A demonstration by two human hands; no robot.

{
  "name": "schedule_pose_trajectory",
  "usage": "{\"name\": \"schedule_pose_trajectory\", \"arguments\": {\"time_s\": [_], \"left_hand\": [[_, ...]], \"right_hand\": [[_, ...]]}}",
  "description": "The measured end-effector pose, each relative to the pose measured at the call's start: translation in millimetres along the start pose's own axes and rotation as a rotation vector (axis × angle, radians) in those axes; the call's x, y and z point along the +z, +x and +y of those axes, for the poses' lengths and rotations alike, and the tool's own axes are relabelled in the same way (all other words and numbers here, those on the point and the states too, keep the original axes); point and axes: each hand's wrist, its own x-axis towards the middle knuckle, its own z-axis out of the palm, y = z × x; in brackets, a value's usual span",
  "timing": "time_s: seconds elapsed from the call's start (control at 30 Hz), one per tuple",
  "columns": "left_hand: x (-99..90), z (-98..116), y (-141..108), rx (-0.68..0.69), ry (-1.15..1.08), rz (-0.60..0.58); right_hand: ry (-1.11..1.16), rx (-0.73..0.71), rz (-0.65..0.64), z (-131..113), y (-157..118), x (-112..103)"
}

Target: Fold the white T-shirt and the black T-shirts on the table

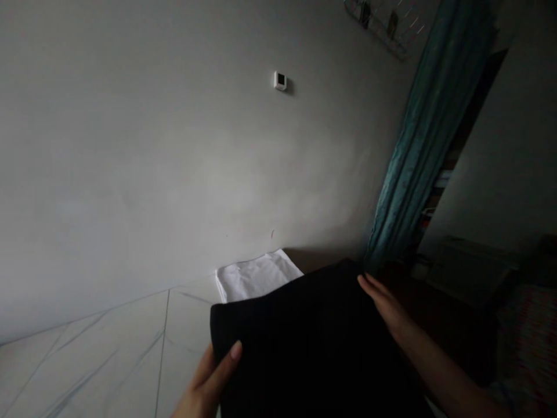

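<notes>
A black cloth [304,342] spreads across the lower middle of the view. My left hand [213,377] grips its left edge, thumb on top and the other fingers hidden underneath. At the cloth's upper right edge is my right hand [385,302], its visible fingers pressed together against the fabric; the thumb is out of sight. Beyond the black cloth, a folded white cloth [256,277] lies on the marbled white surface [108,360] against the wall, partly covered from view by the black cloth.
A grey wall [174,145] rises behind, with a small white device [280,80] on it. A wire rack [383,29] hangs at the top right. A teal curtain [418,151] hangs on the right. Patterned fabric [533,342] shows dimly at the lower right.
</notes>
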Motion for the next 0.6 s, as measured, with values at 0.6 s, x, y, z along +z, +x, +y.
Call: {"name": "schedule_pose_trajectory", "arguments": {"time_s": [0.6], "left_hand": [[-43.8, -68, 247, -0.415, 0.19, 0.449]], "right_hand": [[-0.621, 0.002, -0.119, 140, 213, 171]]}}
